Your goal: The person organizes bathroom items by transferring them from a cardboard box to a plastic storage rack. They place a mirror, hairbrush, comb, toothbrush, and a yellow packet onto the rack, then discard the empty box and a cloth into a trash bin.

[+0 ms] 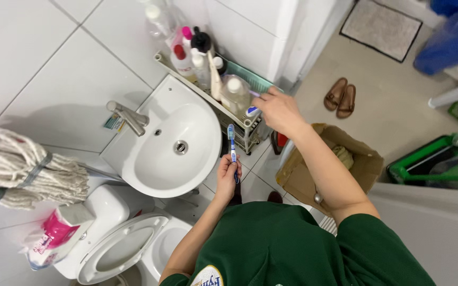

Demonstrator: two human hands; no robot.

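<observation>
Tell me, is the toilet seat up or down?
Up. The toilet seat is raised off the bowl and leans toward the tank, so the bowl's open rim shows beside it.

blue-and-white toothbrush (pixel 232 151) upright; toothpaste tube (pixel 252 110) at the rack.

the toothbrush is slim, its handle striped blue and white, standing nearly vertical with the bristle head uppermost, just off the right rim of the white basin, its lower handle clasped from below. the toothpaste tube shows only a white and blue end with a thin purple piece beside it, held just above the rack's near end, beside a clear bottle.
</observation>
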